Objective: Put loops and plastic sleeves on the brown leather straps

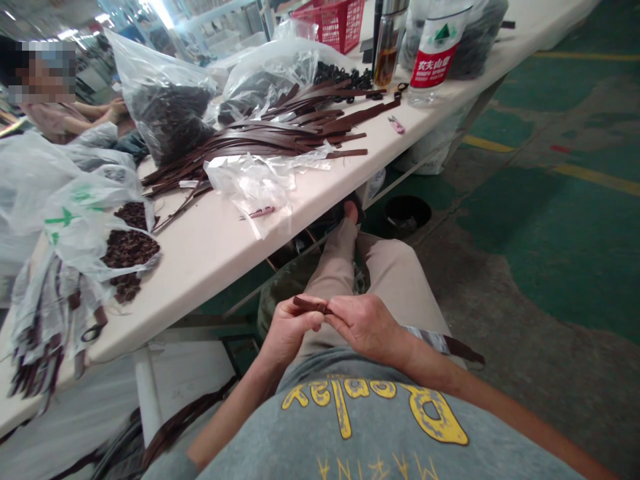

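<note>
Over my lap, my left hand [289,328] and my right hand [367,327] meet, both with fingers closed on the end of a dark brown leather strap [311,305]. The strap's end shows between the thumbs; its other part runs under my right wrist and sticks out at the right [463,349]. A pile of like brown straps [280,133] lies on the white table [215,247] ahead of me.
On the table stand clear bags of dark small parts [167,113], a bag of brown pieces [127,250], loose plastic film [255,183], a water bottle [437,50], a flask [389,40] and a red basket [337,23]. Another person [75,113] sits at far left. Green floor lies right.
</note>
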`<act>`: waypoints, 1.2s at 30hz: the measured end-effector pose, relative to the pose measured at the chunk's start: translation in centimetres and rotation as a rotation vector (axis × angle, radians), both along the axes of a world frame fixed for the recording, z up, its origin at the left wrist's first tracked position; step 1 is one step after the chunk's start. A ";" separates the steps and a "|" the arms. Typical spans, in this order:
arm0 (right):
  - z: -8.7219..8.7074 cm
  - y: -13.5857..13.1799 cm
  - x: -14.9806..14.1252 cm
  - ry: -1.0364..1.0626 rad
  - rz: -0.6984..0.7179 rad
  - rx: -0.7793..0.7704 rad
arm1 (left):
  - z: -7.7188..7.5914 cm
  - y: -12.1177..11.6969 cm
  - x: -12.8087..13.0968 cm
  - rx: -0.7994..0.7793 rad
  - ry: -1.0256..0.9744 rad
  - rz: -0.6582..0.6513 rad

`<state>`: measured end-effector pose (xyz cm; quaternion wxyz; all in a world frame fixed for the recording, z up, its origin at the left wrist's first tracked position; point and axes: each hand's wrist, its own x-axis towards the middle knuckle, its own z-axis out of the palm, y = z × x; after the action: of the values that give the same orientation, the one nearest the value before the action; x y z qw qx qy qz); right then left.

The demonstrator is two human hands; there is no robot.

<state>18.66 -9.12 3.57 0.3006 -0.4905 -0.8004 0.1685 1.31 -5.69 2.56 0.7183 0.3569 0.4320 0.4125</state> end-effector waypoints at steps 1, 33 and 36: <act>0.2 0.1 0.0 0.029 0.008 -0.032 | -0.1 -0.1 0.1 0.015 -0.001 -0.026; -1.4 -2.3 1.3 -0.220 -0.101 -0.230 | -1.2 -0.4 -0.1 -0.026 0.045 0.052; -1.7 -2.3 0.6 -0.188 -0.104 -0.149 | -1.4 -1.0 0.5 -0.018 0.065 0.001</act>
<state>19.30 -11.38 1.84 0.1956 -0.5659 -0.7838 0.1648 1.77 -6.70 1.19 0.7068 0.3634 0.4588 0.3973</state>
